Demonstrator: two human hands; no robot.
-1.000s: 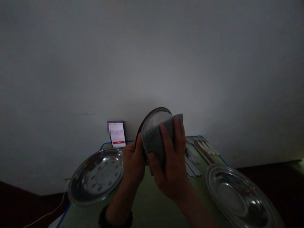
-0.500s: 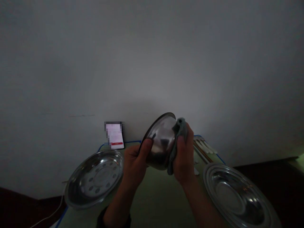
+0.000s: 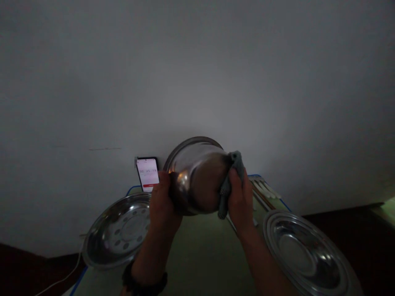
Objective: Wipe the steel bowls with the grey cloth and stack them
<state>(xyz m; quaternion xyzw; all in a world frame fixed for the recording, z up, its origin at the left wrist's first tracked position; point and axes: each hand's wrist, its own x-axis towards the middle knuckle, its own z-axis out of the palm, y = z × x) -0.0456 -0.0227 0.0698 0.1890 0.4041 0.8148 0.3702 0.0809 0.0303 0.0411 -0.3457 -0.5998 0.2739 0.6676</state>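
I hold a steel bowl point(image 3: 197, 176) up above the table, tilted with its mouth turned away from me. My left hand point(image 3: 162, 203) grips its left side, fingers wrapped round the rim. My right hand point(image 3: 240, 201) is closed on a grey cloth point(image 3: 230, 181) and presses it against the bowl's right outer wall. Most of the cloth is hidden behind the bowl and my fingers.
A perforated steel plate point(image 3: 120, 230) lies at the left of the green table point(image 3: 200, 255), a plain steel plate point(image 3: 305, 255) at the right. Cutlery point(image 3: 263, 191) lies behind my right hand. A lit phone point(image 3: 148, 173) leans on the white wall. A white cable point(image 3: 61, 277) trails left.
The cloth has gone from the bowl's inside to its right outer wall. The bowl has turned its back to me and shifted slightly left, and my left hand moved with it.
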